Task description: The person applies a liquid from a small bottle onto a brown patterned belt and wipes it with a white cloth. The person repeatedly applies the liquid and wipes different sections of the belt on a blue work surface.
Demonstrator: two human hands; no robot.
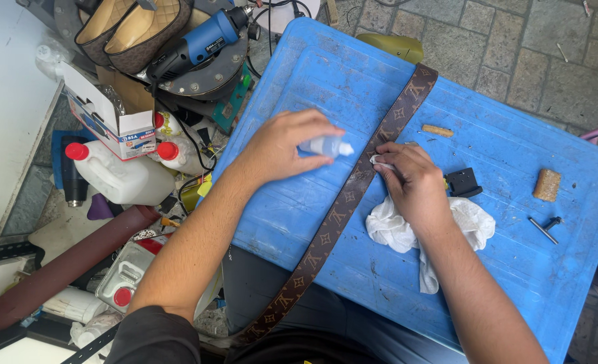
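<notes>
My left hand (282,145) grips a small clear squeeze bottle (327,146) with a white tip, held sideways so the tip points right, close to a brown patterned belt (353,192). The belt lies diagonally across a blue plastic lid (299,74) that serves as a work surface. My right hand (413,182) pinches part of a white cloth (471,222) and presses it onto the belt's right edge; most of the cloth bunches under my wrist.
On the blue lid lie a small black part (462,182), a tan block (547,185), a thin tan strip (437,130) and a metal bolt (545,228). Left of it stand white jugs with red caps (120,175), a cardboard box (107,114), a blue power tool (201,44) and tan shoes (127,27).
</notes>
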